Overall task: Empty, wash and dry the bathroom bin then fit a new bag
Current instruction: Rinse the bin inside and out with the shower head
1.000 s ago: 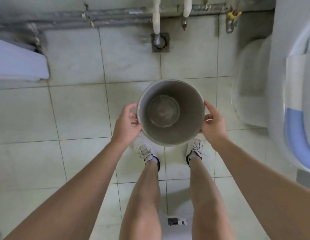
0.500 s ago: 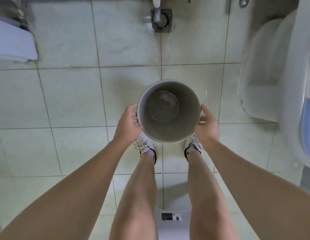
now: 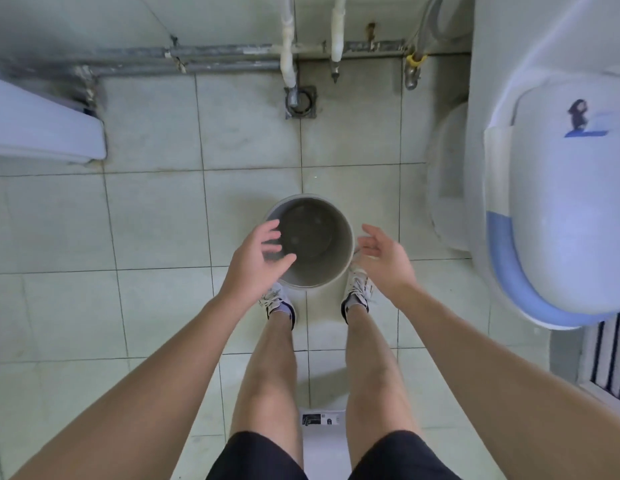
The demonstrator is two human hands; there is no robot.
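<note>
A round grey bin (image 3: 322,233) stands upright on the tiled floor just ahead of my shoes, open top toward me, with no bag and nothing visible inside. My left hand (image 3: 258,259) hovers over its left rim with fingers spread, covering part of the rim. My right hand (image 3: 384,254) is just right of the bin, palm turned in, fingers apart and not touching it. Neither hand holds anything.
A white toilet (image 3: 558,216) with a blue seat edge fills the right side. A floor drain (image 3: 301,100) and pipes (image 3: 204,60) run along the far wall. A white fixture (image 3: 42,129) sits at the left. A white labelled object (image 3: 324,434) lies between my legs.
Both hands let go of the bin, which now rests on the floor. The hands have opened and drawn slightly up and away. The view has tilted up, showing more of the wall pipes.
</note>
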